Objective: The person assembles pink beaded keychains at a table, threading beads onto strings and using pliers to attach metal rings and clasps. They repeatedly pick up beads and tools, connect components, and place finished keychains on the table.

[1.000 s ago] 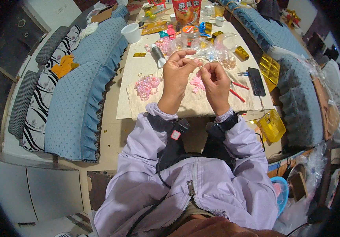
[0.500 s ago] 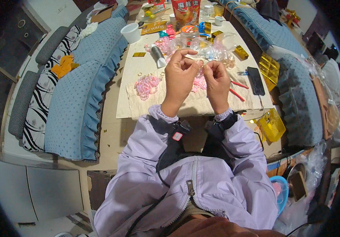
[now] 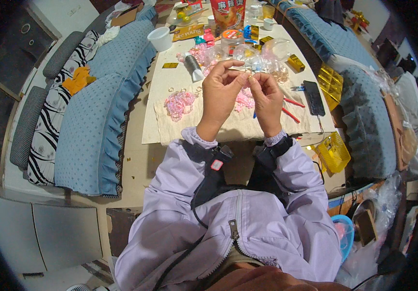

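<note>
**A:** Start at the fingers. What are they doing?

**B:** The left hand (image 3: 220, 93) and right hand (image 3: 267, 99) are raised together above the tabletop (image 3: 170, 92), fingertips nearly meeting. Both sets of fingers are pinched close around something very small and pale, perhaps a bead or a little ring (image 3: 248, 73), but it is too tiny to tell which, or which hand really has the grip.

**B:** The other fingers curl loosely inward; neither hand lies flat on anything.

**A:** And just beneath them?

**B:** A cream cloth (image 3: 189, 127) spread over the tabletop. On it, left of the hands, lies a heap of pink beads (image 3: 179, 103); a second pink cluster (image 3: 244, 101) shows between the two hands. A few small rings (image 3: 182, 90) lie just above the left heap.

**A:** Further out?

**B:** Two red sticks (image 3: 290, 107) beside the right hand, then a dark phone (image 3: 313, 97). Beyond the hands are clear bags of beads (image 3: 267, 56), a grey spool (image 3: 193, 65) and a white cup (image 3: 160, 38). Yellow boxes (image 3: 334, 151) sit at the right edge.

**A:** How far along does the beadwork look?

**B:** Early to midway, I'd judge. Plenty of beads are loose in heaps, and no finished piece is plainly visible.
</note>
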{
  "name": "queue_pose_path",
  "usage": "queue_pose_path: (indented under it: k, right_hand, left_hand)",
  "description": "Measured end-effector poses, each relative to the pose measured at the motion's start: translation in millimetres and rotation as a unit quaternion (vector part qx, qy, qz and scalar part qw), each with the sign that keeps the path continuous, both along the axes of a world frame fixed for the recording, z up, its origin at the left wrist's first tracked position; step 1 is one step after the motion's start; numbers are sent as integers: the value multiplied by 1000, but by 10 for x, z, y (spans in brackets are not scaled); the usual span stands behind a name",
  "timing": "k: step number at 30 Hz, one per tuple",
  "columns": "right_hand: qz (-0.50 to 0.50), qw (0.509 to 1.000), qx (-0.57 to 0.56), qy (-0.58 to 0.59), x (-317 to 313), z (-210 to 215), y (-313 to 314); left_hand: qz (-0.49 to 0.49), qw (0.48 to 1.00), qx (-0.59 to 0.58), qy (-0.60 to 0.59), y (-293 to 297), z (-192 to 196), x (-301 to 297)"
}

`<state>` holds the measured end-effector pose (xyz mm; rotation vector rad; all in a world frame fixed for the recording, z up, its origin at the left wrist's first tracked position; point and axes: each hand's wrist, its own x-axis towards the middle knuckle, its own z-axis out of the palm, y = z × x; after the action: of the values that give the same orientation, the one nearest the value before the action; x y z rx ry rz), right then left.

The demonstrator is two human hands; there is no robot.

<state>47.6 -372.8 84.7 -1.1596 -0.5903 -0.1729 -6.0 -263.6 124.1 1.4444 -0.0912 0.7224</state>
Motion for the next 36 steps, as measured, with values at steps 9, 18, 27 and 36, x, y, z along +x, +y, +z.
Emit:
queue_pose_path:
  k: [9,18,27,36]
  right_hand:
    - [-15,995,-101,-21,72,81,-75]
    - [14,981,-119,-153,165,208,-161]
    - [50,971,-199,-125,308,220,-108]
    - [12,918,-298,-263,454,218,-4]
  left_hand:
    - [-7,1000,-10,-5,28,-40,7]
    - [-82,993,-79,-25,117,-99,27]
    - [-63,992,-105,-26,226,-250,168]
    - [-101,967,-230,36,399,-515,308]
